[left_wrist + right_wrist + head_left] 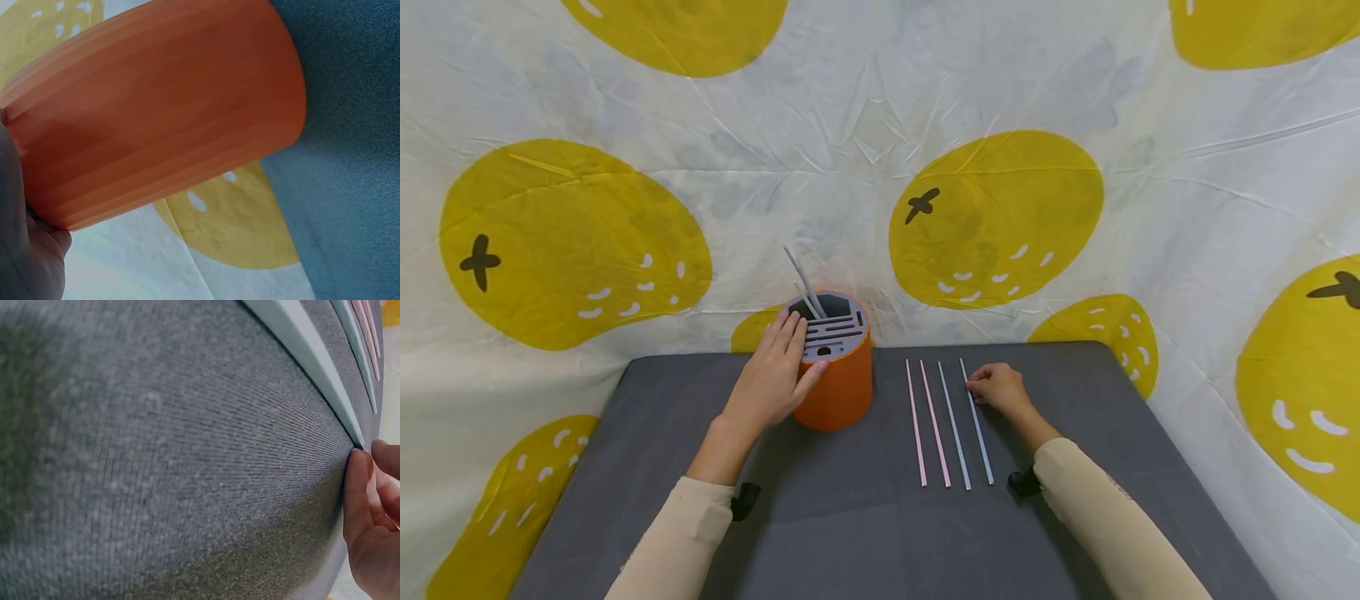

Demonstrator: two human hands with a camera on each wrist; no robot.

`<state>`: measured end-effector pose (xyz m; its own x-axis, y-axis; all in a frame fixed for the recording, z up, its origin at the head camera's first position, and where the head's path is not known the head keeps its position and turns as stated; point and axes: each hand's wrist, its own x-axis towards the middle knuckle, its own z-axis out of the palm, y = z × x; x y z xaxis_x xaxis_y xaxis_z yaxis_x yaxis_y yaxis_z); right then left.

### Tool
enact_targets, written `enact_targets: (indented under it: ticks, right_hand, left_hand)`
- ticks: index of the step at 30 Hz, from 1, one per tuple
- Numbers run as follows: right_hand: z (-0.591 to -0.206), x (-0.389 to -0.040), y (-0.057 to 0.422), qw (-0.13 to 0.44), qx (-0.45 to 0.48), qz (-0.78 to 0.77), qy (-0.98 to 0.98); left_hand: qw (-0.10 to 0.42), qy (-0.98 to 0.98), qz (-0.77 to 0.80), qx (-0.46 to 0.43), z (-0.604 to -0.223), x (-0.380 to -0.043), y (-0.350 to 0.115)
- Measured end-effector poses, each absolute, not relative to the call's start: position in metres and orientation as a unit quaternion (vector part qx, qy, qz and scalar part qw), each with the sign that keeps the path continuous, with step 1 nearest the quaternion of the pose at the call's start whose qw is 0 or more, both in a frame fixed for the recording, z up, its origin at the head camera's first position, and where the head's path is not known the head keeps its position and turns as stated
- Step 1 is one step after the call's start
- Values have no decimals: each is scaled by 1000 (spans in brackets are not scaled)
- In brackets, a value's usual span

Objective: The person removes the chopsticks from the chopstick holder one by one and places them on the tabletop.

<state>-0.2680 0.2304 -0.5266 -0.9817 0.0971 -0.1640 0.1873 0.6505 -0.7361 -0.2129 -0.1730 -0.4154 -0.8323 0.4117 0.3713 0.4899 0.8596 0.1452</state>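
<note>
An orange cylindrical utensil holder (pixel 835 396) with a slotted grey top stands at the back of the table. My left hand (pixel 767 379) rests on its rim, fingers extended over the top and thumb against the side; in the left wrist view the orange wall (pixel 162 106) fills much of the frame. Right of it lie two pink chopsticks (pixel 915 425) and two light blue chopsticks (pixel 953 425), roughly side by side. My right hand (pixel 1002 390) pinches the rightmost blue chopstick (pixel 312 356) near its far end, with thumb and fingertips close to the cloth.
Two thin light-coloured sticks (pixel 805 283) lean out of the holder's rear opening. A dark grey cloth (pixel 850 533) covers the table. Right behind its back edge hangs a white curtain (pixel 827 200) printed with yellow fruit.
</note>
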Motion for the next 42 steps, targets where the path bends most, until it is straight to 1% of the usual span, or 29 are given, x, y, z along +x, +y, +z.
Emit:
enact_targets:
  ticks: [7,15,22,34,42]
  right_hand:
    - [-522,-270,230,34,51,-397,916]
    - [-492,-279,216,-2,-29,-386,922]
    - [-461,-288,192,-40,-97,-401,910]
    - [-410,-302,140,-56,-151,-473,866]
    - [-387,-311,107,-65,-201,-475,854]
  left_hand:
    - [162,-951,-117,-235,-415,-212,-174]
    - [166,-950,-117,-236,-417,-213,-175]
    - [173,-949,-116,-238,-418,-213,-176]
    - [186,-944,-115,-245,-419,-214,-175]
    - [183,-945,-112,-246,-419,-215,-174]
